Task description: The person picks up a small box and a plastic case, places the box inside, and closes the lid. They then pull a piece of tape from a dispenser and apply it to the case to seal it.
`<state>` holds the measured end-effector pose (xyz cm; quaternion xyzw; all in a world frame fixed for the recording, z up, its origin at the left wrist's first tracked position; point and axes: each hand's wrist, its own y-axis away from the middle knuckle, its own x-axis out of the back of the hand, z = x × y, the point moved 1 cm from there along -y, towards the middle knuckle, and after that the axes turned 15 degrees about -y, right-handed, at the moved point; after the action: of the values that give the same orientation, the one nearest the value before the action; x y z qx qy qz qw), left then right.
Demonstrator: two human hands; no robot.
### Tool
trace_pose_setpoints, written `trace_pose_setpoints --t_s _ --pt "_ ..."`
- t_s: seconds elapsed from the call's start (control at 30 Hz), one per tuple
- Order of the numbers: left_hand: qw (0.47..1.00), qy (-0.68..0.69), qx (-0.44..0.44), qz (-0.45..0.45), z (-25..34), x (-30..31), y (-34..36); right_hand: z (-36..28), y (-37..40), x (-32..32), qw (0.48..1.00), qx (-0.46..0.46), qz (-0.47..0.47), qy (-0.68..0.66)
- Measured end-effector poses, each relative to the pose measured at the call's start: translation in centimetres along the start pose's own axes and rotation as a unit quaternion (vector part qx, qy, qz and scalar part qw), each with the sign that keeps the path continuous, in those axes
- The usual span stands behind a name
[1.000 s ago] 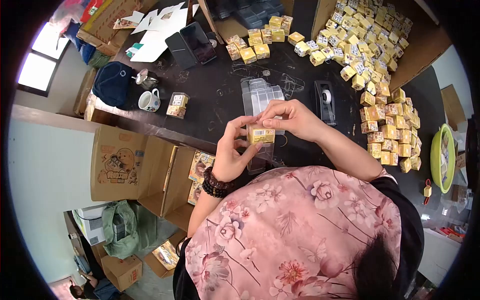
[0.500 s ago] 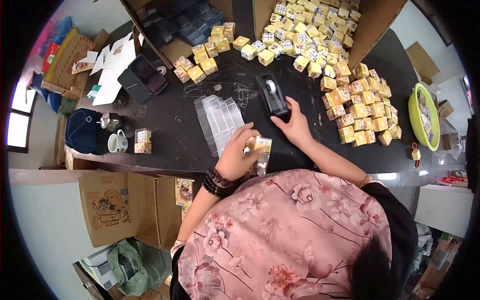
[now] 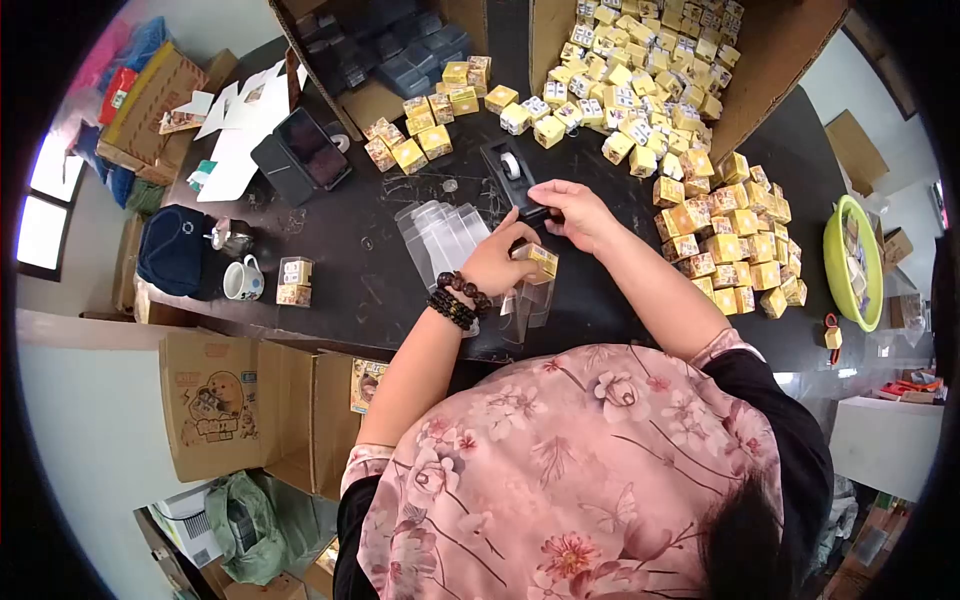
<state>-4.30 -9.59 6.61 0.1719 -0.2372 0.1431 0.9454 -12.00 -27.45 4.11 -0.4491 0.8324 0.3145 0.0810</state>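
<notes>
My left hand (image 3: 497, 262), with dark bead bracelets on the wrist, is closed on a clear plastic box (image 3: 530, 306) that has a small yellow box (image 3: 541, 261) in its upper end. One of its fingers reaches up to the near end of a black tape dispenser (image 3: 512, 178). My right hand (image 3: 577, 214) grips that same end of the dispenser from the right side. A roll of tape (image 3: 511, 165) sits in the dispenser. Flat clear plastic sleeves (image 3: 430, 240) lie overlapped just left of my left hand, which partly covers them.
Many small yellow boxes (image 3: 735, 230) are piled to the right, and more spill from a cardboard carton (image 3: 780, 80). A green basket (image 3: 853, 262) stands at the right edge. A phone (image 3: 312, 148), a mug (image 3: 243, 279) and a blue pouch (image 3: 172, 252) are on the left.
My left hand has risen with the clear plastic box to the dispenser's near end. The dispenser has shifted left, with my right hand now on it. The view has shifted slightly.
</notes>
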Motion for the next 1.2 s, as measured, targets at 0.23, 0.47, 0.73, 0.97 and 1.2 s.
trace_pose_setpoints --t_s 0.23,0.47,0.73,0.97,1.2 --pt "0.997 -0.072 -0.034 0.014 -0.4 0.1 -0.2 5.9 -0.1 3.6 0.998 0.057 -0.012 0.018" --pt "0.951 -0.105 -0.125 0.264 2.6 0.9 6.5 1.6 6.8 0.2 0.993 0.035 -0.075 -0.082" --pt "0.837 -0.395 -0.166 0.342 5.4 1.9 12.9 0.3 11.8 -7.9 0.989 -0.080 -0.116 -0.041" --pt "0.860 -0.312 -0.164 0.368 3.9 1.9 15.1 4.5 9.9 -9.2 0.982 0.047 -0.167 0.071" --pt "0.904 0.200 -0.042 0.374 -0.9 1.9 17.1 2.9 5.1 -12.7 0.873 0.307 -0.242 0.292"
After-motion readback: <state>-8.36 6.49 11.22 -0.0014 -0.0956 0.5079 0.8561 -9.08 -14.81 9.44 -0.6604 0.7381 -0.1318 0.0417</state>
